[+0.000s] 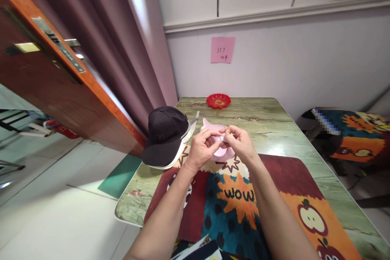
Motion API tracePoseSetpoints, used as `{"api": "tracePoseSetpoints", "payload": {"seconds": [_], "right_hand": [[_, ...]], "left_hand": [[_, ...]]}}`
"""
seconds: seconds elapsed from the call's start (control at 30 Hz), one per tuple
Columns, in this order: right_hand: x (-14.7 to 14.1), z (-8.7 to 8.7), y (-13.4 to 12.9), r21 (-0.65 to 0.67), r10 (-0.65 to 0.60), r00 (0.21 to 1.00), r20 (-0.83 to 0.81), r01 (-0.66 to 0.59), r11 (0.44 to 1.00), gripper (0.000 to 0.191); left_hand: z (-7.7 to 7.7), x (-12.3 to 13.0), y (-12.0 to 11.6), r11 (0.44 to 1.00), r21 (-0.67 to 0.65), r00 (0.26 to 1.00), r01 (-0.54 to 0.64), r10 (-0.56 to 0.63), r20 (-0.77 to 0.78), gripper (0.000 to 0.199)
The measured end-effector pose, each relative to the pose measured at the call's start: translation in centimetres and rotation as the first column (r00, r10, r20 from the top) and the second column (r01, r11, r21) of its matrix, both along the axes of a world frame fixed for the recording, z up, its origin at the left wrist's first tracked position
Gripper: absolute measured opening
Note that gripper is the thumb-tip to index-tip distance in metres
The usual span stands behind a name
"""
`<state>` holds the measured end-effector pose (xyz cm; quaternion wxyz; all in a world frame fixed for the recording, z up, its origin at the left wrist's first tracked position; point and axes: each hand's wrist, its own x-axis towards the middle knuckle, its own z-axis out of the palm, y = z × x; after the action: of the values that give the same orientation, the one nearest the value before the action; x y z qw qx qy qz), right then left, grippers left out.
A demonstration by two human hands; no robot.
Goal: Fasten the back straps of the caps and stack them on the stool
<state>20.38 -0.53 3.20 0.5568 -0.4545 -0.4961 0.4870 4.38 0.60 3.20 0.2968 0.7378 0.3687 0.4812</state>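
Note:
My left hand [204,146] and my right hand [239,140] meet over the middle of the table, fingertips pinched together. Between them is a small, pale, shiny piece [219,138], like a crinkled wrapper; the fingers cover much of it, and its kind is unclear. Directly below lies a pink dish [224,154] with a pointed corner at its upper left, partly hidden by both hands. Some small dark bits show near its far rim. To the left of my left hand sits a black cap [167,128], stacked on a white one [184,146].
A red scalloped dish [218,101] stands at the table's back edge by the wall. A colourful patterned mat [228,211] covers the near part of the wood-look table [268,126]. On the left is an open wooden door [70,85]; a stool with patterned cloth [353,130] is at right.

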Motion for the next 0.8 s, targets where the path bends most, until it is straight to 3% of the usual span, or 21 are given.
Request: {"api": "tracePoseSetpoints", "payload": {"seconds": [0.17, 0.57, 0.7, 0.8], "right_hand": [[-0.3, -0.5, 0.3, -0.005, -0.03, 0.999, 0.016, 0.03, 1.0, 0.024], [1.1, -0.1, 0.0, 0.093, 0.11, 0.992, 0.056, -0.115, 0.989, 0.034], [1.1, -0.4, 0.2, 0.074, 0.102, 0.994, 0.038, -0.104, 0.992, 0.037], [0.8, -0.5, 0.3, 0.066, 0.071, 0.997, 0.024, -0.072, 0.995, 0.037]], "left_hand": [[-0.1, -0.1, 0.0, 1.0, 0.02, 1.0, -0.003, 0.004, -0.011, 0.016], [-0.1, -0.2, 0.1, 0.999, -0.033, 0.999, -0.017, 0.018, 0.028, 0.016], [0.2, 0.0, -0.2, 0.997, 0.072, 0.999, -0.036, 0.038, -0.03, 0.012], [0.9, 0.2, -0.6, 0.976, 0.195, 0.986, -0.096, 0.12, -0.117, 0.011]]}}
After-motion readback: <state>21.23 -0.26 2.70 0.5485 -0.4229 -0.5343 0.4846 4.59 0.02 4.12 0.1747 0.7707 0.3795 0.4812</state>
